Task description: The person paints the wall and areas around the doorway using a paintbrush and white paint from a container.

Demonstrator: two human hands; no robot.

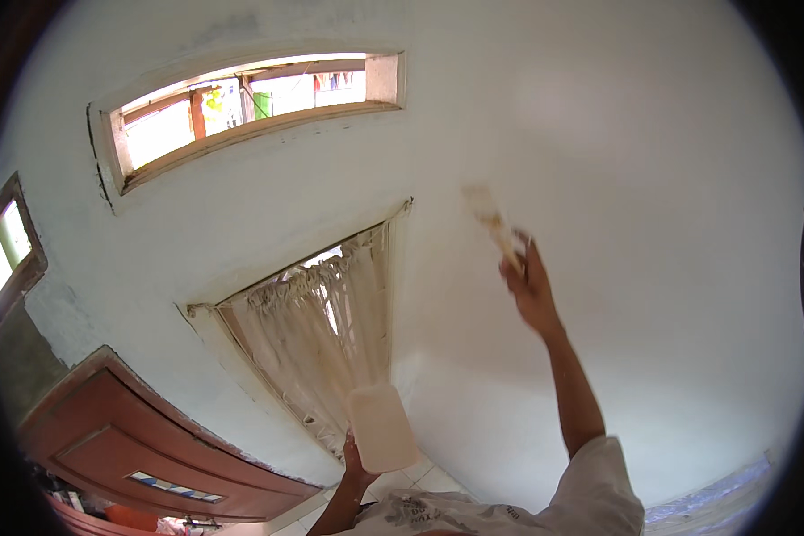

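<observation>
My right hand [531,290] is raised in front of the white wall [670,268], its fingers closed around the handle of a flat paintbrush [482,205]. The pale bristles point up and to the left, slightly blurred; whether they touch the wall I cannot tell. Lower down, my left hand [355,460] grips the side of a pale, rounded rectangular plastic container [382,429]. What is inside the container cannot be made out. Part of the left hand is hidden behind it.
A long narrow window opening [250,103] lies high on the left wall. Below it, a beige curtain [322,313] hangs over another window. A reddish-brown door [152,447] stands at lower left, near a small window [7,250]. Pale floor tiles [438,481] show below the container.
</observation>
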